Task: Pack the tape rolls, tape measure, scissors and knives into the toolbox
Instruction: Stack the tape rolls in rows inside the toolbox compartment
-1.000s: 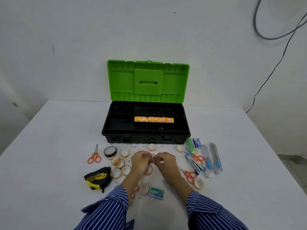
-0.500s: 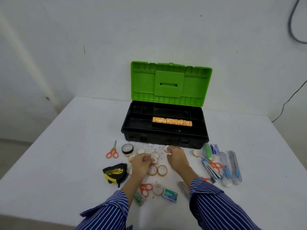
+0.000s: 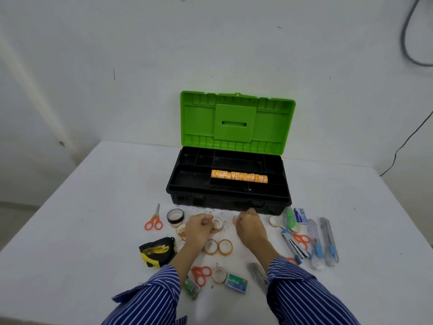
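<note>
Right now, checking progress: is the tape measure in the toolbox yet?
No, the tape measure lies on the table, in front of and left of the toolbox.

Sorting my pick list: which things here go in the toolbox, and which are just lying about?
To pack: loose tape rolls, black tape roll, tape measure, orange scissors, utility knives.

Lying about: green staple box, blue-white packet, wall cable.

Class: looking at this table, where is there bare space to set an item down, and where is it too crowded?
Bare: the table left of the orange scissors and toolbox, and right of the utility knives. Crowded: in front of the toolbox, around both hands, among the tape rolls.
</note>
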